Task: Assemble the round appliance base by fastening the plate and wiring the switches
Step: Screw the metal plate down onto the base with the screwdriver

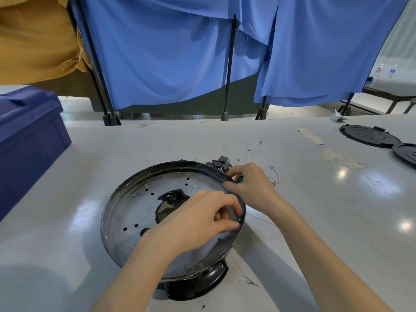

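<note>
At the middle of the glossy grey-white table: round black appliance base, tilted, with its perforated silver metal plate seated inside. Left hand lies over the plate, fingers curled, thumb and fingertips pinching at the base's right rim; whatever small part sits between them is hidden. Right hand is at the far-right rim, fingers wrapped round a teal-handled tool; only a sliver of handle shows, tip not visible. The forearms cover the near-right part of the plate. Just behind the rim, a cluster of small black rocker switches with red faces, partly blocked by the right hand. Thin white wire leads lie loose beside it. Dark blue plastic crate is cut off at left. Two black round perforated lids at far right, one cropped. Blue cloth curtains behind.
</note>
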The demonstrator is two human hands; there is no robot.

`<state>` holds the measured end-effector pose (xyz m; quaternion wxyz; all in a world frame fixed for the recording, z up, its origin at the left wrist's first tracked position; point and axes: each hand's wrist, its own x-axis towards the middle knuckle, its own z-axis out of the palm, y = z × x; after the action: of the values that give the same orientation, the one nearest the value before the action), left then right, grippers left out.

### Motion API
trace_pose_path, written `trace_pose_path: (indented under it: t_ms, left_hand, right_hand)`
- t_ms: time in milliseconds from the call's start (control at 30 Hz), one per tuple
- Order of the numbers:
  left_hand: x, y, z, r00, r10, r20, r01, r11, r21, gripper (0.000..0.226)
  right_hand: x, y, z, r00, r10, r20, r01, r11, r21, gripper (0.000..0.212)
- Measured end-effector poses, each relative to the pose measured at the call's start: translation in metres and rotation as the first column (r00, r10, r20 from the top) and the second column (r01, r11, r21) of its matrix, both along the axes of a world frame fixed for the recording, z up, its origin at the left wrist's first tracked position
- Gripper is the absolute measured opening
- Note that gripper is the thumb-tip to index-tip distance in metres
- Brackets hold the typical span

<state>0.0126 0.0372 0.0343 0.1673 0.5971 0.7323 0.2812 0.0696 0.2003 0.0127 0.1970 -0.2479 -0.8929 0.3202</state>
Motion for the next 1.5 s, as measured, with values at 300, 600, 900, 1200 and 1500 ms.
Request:
trace_pose_path:
  t_ms: [300,600,900,1200,1500]
  left_hand:
    - [0.000,-0.004,-0.004,1.000,0.006,-0.020,-0.007,0.999,-0.044,0.008]
    - [-0.002,-0.007,-0.010,0.992,0.106,-0.074,-0.105,0.994,0.011,0.006]
    - [-0.004,-0.008,-0.009,0.994,0.110,-0.011,-0.109,0.992,0.060,0.014]
    - [-0.007,-0.009,-0.013,0.989,0.150,-0.001,-0.150,0.989,-0.003,0.015]
    - [-0.006,-0.010,-0.009,0.984,0.176,-0.002,-0.176,0.982,-0.062,0.010]
  right_hand:
    - [0.000,0.001,-0.002,1.000,-0.020,-0.009,0.020,1.000,-0.004,0.015]
    - [0.001,-0.001,0.000,0.999,-0.033,-0.002,0.033,0.999,0.006,0.018]
    - [0.004,-0.001,0.001,1.000,-0.015,0.002,0.015,1.000,-0.008,0.005]
    - [0.039,-0.014,0.071,0.567,-0.246,-0.786,-0.103,0.926,-0.364,0.051]
    - [0.051,-0.030,0.090,0.515,-0.343,-0.786,-0.438,0.682,-0.585,0.051]
